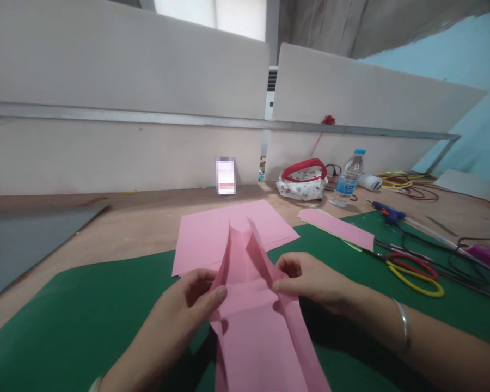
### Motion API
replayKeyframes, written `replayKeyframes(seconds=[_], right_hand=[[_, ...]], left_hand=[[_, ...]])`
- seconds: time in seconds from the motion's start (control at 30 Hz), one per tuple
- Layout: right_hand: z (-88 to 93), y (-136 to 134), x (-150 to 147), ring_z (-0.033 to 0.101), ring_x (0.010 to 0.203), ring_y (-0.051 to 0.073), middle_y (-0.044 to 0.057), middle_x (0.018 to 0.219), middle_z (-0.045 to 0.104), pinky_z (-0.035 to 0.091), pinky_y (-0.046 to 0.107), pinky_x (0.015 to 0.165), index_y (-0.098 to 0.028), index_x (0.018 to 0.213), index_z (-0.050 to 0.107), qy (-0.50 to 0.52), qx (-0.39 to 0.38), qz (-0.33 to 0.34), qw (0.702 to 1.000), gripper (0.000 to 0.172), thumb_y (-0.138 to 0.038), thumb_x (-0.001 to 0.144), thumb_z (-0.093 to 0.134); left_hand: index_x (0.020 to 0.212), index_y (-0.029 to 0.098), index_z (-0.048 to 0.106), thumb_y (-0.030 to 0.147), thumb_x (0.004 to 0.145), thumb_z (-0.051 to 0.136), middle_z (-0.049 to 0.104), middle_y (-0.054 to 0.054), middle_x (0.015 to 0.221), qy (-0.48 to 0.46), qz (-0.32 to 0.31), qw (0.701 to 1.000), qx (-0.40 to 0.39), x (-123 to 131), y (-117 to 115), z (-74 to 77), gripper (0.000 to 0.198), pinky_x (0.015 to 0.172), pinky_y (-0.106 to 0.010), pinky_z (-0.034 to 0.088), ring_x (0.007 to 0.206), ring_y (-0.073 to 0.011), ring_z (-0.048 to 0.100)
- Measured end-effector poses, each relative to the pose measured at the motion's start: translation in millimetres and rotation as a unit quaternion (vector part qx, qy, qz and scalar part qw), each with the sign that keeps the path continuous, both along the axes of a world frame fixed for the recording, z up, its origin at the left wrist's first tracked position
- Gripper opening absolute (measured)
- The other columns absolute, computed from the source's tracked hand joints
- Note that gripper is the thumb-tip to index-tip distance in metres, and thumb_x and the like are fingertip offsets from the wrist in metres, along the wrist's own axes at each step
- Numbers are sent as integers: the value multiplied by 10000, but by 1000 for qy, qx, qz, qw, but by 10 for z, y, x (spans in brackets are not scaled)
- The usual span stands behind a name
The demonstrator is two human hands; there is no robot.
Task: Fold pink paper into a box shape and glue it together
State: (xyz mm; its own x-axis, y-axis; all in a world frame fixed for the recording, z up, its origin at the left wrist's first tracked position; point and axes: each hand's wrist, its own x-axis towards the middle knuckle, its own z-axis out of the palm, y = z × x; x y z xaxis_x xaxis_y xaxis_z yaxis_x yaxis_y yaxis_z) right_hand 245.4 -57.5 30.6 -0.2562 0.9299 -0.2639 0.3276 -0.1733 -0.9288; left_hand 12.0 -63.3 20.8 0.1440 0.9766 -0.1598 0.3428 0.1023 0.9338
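A folded pink paper lies lengthwise on the green mat in front of me, its far flaps standing up. My left hand pinches its left edge between thumb and fingers. My right hand pinches the right edge, with a silver bangle on that wrist. Beneath the far end lies a flat pink sheet.
A pink strip lies to the right, near scissors with red and yellow handles. Behind stand a water bottle, a white and red pouch, a blue glue gun and tangled cables. A grey board lies left.
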Motion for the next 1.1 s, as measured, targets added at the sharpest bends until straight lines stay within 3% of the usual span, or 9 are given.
replayKeyframes(seconds=[0.13, 0.27, 0.33, 0.5, 0.6, 0.67, 0.8, 1.0, 1.1], right_hand=[[37, 9, 19, 472, 593, 91, -30, 648, 527, 329, 198, 515, -150, 694, 522, 7, 8, -17, 1000, 105, -167, 636, 608], [23, 6, 18, 395, 526, 74, -64, 569, 432, 253, 189, 455, -167, 620, 450, -26, 16, -52, 998, 122, -102, 588, 548], [-5, 1, 10, 397, 538, 79, -63, 582, 434, 262, 192, 463, -172, 624, 439, -31, 23, -59, 998, 130, -94, 576, 532], [-57, -8, -32, 405, 585, 87, -61, 595, 432, 292, 202, 523, -176, 604, 425, -24, 75, -61, 995, 121, -72, 562, 472], [-76, -4, -49, 393, 590, 89, -59, 592, 429, 286, 207, 534, -176, 597, 423, -22, 103, -76, 992, 115, -69, 567, 452], [-90, 2, -49, 387, 589, 89, -57, 594, 427, 284, 209, 535, -179, 601, 419, -21, 116, -87, 989, 114, -71, 575, 445], [-114, 12, -39, 386, 575, 91, -57, 598, 423, 283, 213, 524, -185, 618, 417, -13, 127, -101, 987, 109, -84, 589, 446], [-99, 14, -12, 452, 638, 117, -34, 649, 480, 343, 225, 574, -173, 652, 480, -7, 161, -115, 980, 80, -102, 615, 477], [-96, 16, -6, 473, 654, 125, -26, 667, 503, 356, 229, 581, -168, 675, 511, -12, 168, -121, 978, 88, -104, 622, 482]], left_hand=[[898, 211, 608, 403, 660, 650, 689, -51, 950, -70, 27, 997, -13, 55, -48, 40, 309, 780, -324, 474, 942, -258, 627], [812, 219, 638, 224, 550, 576, 695, -16, 827, -52, 39, 997, -39, 68, -67, 52, 269, 605, -279, 456, 792, -232, 629], [782, 223, 645, 234, 552, 572, 682, -3, 768, -37, 58, 997, -35, 60, -59, 32, 242, 581, -269, 452, 743, -217, 620], [744, 208, 649, 410, 634, 647, 683, -21, 800, -60, 66, 996, -22, 59, -30, -24, 229, 747, -312, 500, 800, -223, 634], [902, 192, 633, 409, 622, 682, 678, -60, 966, -85, 81, 993, -25, 102, -61, -7, 357, 732, -321, 525, 863, -241, 635], [1029, 189, 573, 368, 615, 678, 660, -74, 1000, -95, 110, 989, -18, 134, -93, 17, 463, 647, -338, 547, 775, -234, 643], [928, 194, 591, 255, 597, 632, 679, -48, 925, -74, 108, 991, 11, 139, -120, 50, 339, 642, -306, 534, 774, -229, 652], [1145, 191, 528, 194, 694, 601, 685, -101, 1050, -202, 79, 971, -97, 112, -138, 69, 456, 739, -350, 531, 957, -277, 658], [1130, 193, 539, 232, 714, 644, 686, -101, 1063, -217, 71, 967, -111, 99, -135, 51, 431, 764, -360, 526, 946, -274, 663]])
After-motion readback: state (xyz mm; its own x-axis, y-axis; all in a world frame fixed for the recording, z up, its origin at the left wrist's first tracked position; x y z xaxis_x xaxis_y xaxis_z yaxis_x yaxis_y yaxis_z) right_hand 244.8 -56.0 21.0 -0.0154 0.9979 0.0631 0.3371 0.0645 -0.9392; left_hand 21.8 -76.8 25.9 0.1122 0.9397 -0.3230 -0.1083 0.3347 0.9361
